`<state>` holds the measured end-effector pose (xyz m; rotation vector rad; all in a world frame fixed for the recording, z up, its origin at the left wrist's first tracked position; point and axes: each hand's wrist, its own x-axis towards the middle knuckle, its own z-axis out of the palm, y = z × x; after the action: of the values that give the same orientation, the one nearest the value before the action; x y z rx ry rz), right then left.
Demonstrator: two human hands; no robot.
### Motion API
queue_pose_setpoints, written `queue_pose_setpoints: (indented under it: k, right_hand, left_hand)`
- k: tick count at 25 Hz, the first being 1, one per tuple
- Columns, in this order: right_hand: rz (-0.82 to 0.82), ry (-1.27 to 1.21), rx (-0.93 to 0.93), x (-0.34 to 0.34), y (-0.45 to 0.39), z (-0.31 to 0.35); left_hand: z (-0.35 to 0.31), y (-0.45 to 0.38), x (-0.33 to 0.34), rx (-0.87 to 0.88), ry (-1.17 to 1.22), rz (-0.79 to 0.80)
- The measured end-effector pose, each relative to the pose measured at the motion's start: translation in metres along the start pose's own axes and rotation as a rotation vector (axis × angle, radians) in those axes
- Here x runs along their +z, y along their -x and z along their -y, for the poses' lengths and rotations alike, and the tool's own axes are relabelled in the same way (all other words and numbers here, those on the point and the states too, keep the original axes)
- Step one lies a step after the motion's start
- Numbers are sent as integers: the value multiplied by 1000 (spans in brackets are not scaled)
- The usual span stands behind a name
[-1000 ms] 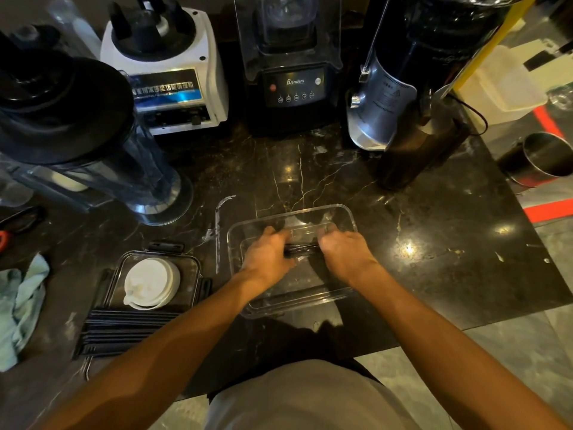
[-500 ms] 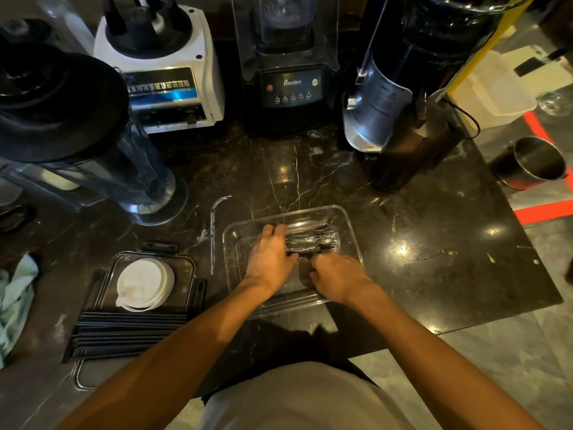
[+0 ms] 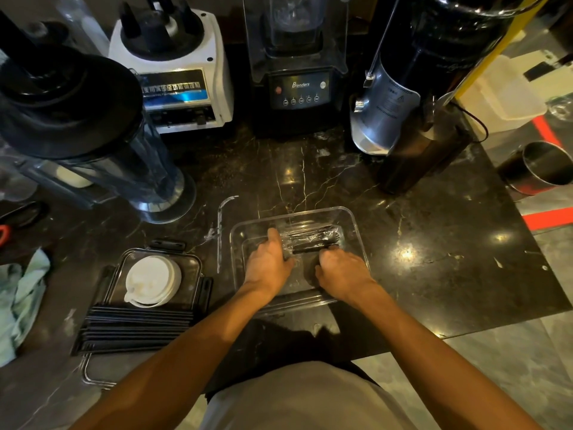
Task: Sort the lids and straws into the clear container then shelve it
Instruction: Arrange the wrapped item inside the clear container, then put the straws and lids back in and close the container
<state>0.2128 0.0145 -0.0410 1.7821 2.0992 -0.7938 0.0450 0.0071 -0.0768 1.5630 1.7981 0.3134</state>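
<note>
A clear container [image 3: 356, 234] sits on the dark marble counter in front of me. A bundle of wrapped black straws [image 3: 313, 238] lies along its far side. My left hand [image 3: 268, 263] is inside the container, fingers stretched flat against the bundle's left end. My right hand [image 3: 342, 271] is also inside, fingers curled at the bundle's near edge and touching a black straw. To the left, a stack of white cup lids [image 3: 152, 280] rests on the container's flat clip lid [image 3: 192, 265]. More black straws [image 3: 133, 330] lie piled in front of it.
Blenders stand along the back: a clear jug with a black top [image 3: 93, 156], a white base [image 3: 179, 79], a black one [image 3: 297, 88], and a steel machine [image 3: 390, 110]. A green cloth [image 3: 21, 293] lies at the left. A steel cup [image 3: 545, 166] stands beyond the counter's right edge.
Both hands gripped the straw bundle low in the container a second ago. The bundle now lies at the far side, my left hand has flattened against it, and my right hand has drawn back.
</note>
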Motion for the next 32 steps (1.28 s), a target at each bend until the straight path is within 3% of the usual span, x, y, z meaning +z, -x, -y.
queue_pose_setpoints:
  k: [11,14,18,20,24,27,32]
  right_hand:
    - [55,72,-45,-16,10,9]
    - [-68,60,-63,-39,14,29]
    - [-363,-46,-230,-70,19,81]
    - [-429,-150,-350,-72,17,113]
    - [-312,-225,-482,-50,14,182]
    - [-143,-46,-521,-15,17,221]
    - [47,239,-504,55,28,244]
  left_hand:
    - [-3,18,-28,31,25,1]
    - [1,31,-50,69,175,-18]
    - [30,53,-100,96,292,-230]
    - [58,69,-125,94,319,-352]
    - [121,108,-160,33,138,-378]
    - [166,136,-167,37,-14,-323]
    - [225,162,-152,-85,-297,-22]
